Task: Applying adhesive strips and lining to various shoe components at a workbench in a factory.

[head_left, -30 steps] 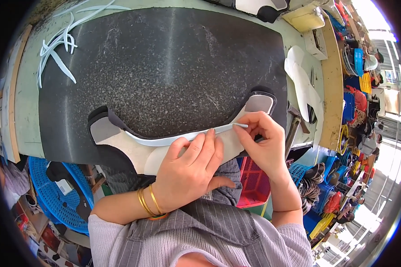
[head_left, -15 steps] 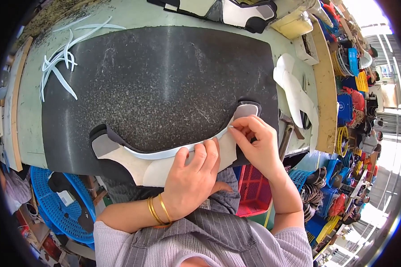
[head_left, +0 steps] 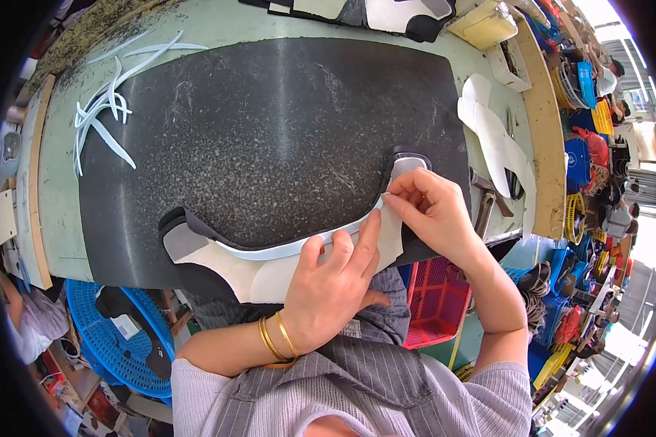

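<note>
A curved shoe-upper piece (head_left: 229, 268), white with grey and black ends, lies along the near edge of the black mat. Along its inner curve runs a narrow pale-blue strip (head_left: 270, 252). My left hand (head_left: 332, 284), with gold bangles at the wrist, rests on the piece; its fingers are spread and press the strip down. Near the right end of the curve, my right hand (head_left: 430, 207) pinches the strip's tip between thumb and forefinger.
Loose pale-blue strips (head_left: 113, 95) lie at the mat's far left. White cut pieces (head_left: 492, 135) and a hammer (head_left: 488, 200) are to the right. Another upper piece (head_left: 397, 18) sits at the back. Below the table edge are a blue basket (head_left: 135, 349) and a red crate (head_left: 437, 302).
The whole view has shifted slightly. My left fingers have slid right along the strip, closer to my right hand, which still pinches its tip.
</note>
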`<state>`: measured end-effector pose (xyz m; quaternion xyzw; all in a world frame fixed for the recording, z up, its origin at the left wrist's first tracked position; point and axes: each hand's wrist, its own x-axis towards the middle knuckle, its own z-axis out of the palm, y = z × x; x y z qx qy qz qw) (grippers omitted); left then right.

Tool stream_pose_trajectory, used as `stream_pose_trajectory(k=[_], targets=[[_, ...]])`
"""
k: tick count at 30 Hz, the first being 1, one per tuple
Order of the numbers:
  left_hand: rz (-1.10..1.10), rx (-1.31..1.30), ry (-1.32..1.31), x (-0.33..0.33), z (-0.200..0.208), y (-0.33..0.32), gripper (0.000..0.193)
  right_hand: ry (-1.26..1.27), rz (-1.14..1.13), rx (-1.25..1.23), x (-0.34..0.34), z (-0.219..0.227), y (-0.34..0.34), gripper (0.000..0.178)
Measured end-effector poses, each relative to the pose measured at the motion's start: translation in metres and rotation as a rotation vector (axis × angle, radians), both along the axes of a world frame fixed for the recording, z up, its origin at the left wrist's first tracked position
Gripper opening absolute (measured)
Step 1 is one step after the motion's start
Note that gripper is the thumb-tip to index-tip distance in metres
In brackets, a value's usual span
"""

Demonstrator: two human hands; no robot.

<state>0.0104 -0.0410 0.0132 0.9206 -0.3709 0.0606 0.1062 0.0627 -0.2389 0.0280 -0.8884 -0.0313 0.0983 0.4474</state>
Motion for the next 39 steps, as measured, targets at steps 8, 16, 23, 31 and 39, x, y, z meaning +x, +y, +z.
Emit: stream_pose_trajectory(k=[8, 16, 23, 31, 39], targets=[[0.01, -0.005, 0.037, -0.003, 0.003, 0.001, 0.072, 0.033, 0.026, 0.111, 0.001, 0.0, -0.002, 0.009], [-0.002, -0.015, 0.069, -0.001, 0.004, 0.004, 0.072, 0.043, 0.067, 0.029, 0.007, -0.001, 0.002, 0.01], [0.004, -0.017, 0.074, 0.002, 0.011, -0.004, 0.066, 0.412, 0.298, -0.172, 0.064, 0.029, -0.011, 0.03], [-0.228, -0.46, 0.508, 0.021, 0.021, 0.051, 0.048, -0.008, -0.262, 0.388, 0.003, 0.007, -0.032, 0.021], [-0.06, -0.58, 0.317, 0.05, 0.041, 0.071, 0.021, -0.24, 0.458, 0.278, -0.07, 0.051, 0.082, 0.015]])
